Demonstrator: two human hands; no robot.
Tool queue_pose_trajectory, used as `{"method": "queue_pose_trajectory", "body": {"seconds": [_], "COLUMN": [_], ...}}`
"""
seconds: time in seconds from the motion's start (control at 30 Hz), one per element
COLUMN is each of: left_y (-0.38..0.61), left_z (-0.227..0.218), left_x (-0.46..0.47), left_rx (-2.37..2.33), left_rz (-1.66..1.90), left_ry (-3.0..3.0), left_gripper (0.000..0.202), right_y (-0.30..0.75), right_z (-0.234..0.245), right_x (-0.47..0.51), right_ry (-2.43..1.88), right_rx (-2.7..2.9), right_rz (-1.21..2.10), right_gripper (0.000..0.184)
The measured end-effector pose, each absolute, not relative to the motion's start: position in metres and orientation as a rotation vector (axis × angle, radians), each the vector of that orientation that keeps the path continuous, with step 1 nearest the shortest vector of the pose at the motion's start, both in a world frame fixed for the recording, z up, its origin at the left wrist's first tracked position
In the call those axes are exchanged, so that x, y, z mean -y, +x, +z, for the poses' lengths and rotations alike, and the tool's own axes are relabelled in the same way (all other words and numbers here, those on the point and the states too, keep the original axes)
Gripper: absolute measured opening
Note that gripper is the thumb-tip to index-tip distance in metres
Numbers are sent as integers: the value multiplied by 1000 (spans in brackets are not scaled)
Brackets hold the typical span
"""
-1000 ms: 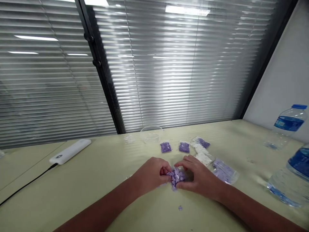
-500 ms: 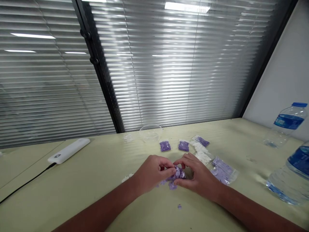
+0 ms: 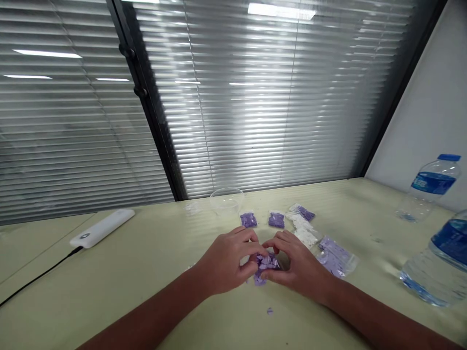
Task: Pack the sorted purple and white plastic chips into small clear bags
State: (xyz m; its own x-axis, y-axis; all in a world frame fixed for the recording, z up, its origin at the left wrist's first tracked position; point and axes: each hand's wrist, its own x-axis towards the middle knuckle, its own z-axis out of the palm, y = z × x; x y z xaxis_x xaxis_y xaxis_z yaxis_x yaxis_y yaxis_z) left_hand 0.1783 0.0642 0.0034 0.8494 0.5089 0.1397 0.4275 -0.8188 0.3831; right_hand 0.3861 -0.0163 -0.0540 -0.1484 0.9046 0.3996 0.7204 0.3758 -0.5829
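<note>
Left hand (image 3: 229,260) is bending over the near side of a heap of purple pieces (image 3: 268,262); its forefinger is reaching over the heap's upper edge, thumb lying lower. Cannot tell whether it is pinching a piece. Right hand (image 3: 297,262) is curving around the heap from the other side, thumb and forefinger standing apart with purple pieces showing between them; cannot tell how firmly it is gripping. The heap is sitting between the two hands, above the table (image 3: 120,296).

One loose purple piece (image 3: 270,311) is lying nearer the wearer. Beyond the hands, two small purple packets (image 3: 248,220) are lying side by side. White packets (image 3: 304,231) are overlapping to their right; a larger clear bag (image 3: 334,256) holding lilac pieces is resting just beside the right hand.

Farther out, a clear bowl (image 3: 226,200) is standing near the blinds (image 3: 262,121). A white device (image 3: 104,228) is lying at left, black cable (image 3: 40,277) trailing from it. Two water bottles (image 3: 434,182) are standing at right.
</note>
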Motion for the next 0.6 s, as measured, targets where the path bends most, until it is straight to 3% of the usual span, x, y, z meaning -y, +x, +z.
{"method": "queue_pose_trajectory", "body": {"seconds": [0.2, 0.37, 0.6], "left_y": [177, 174, 174], "left_z": [4, 6, 7], "left_x": [-71, -75, -76], "left_rx": [-719, -933, -815], "left_rz": [469, 435, 322], "left_ry": [2578, 2371, 2246], "left_gripper": [35, 15, 28], "right_y": [390, 391, 391], "right_z": [-57, -56, -53], "right_x": [14, 16, 18], "right_ry": [-1410, -1392, -1351], "right_rx": [1862, 1818, 1821], "right_rz": [344, 343, 328], "right_gripper": [37, 44, 43]}}
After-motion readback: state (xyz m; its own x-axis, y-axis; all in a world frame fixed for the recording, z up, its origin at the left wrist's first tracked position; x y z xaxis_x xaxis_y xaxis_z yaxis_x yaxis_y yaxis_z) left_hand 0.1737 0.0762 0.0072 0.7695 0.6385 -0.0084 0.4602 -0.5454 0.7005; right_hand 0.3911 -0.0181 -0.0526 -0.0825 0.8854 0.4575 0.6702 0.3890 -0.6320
